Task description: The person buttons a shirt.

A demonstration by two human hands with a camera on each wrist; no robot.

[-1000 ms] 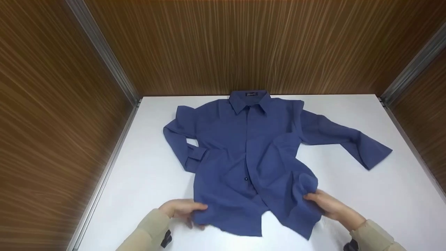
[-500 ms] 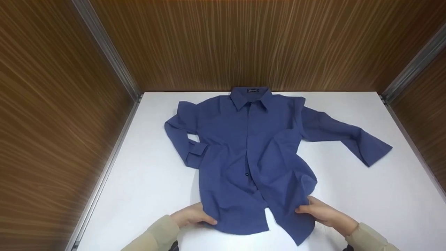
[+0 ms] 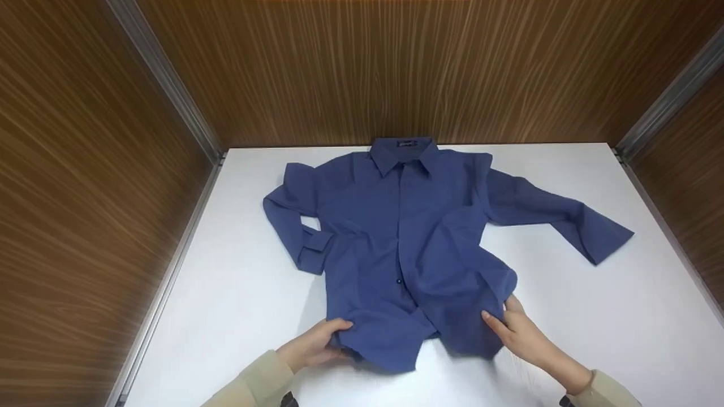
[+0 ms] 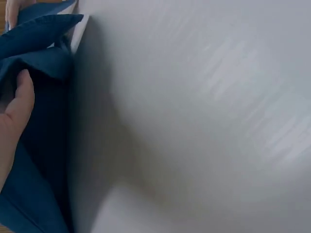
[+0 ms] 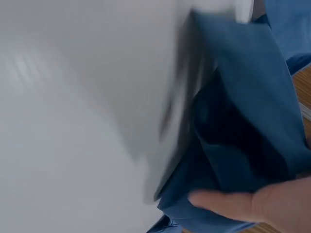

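A dark blue button-up shirt (image 3: pixel 367 226) lies front up, its collar at the far side and its hem towards me. In the head view my left hand (image 3: pixel 314 345) grips the shirt's lower left edge, thumb on top and fingers underneath. My right hand (image 3: pixel 523 334) pinches the lower right edge, where the cloth bunches into folds. The hem hangs a little above the table between the hands. Raised cloth (image 4: pixel 46 63) shows beside the left thumb in the left wrist view. Loose folds (image 5: pixel 257 97) droop past the right hand in the right wrist view.
The shirt rests on a white table (image 3: pixel 243 316). Its left sleeve (image 3: pixel 288 226) bends back towards the body, and the right sleeve (image 3: pixel 560 212) stretches outward. Wood-grain panels (image 3: pixel 350 68) stand behind and at both sides, with metal strips (image 3: pixel 164 79) along the corners.
Both hands hold the lower edges and have come up from their places half a second ago. The hem has lifted and curled, and its right corner no longer hangs as low.
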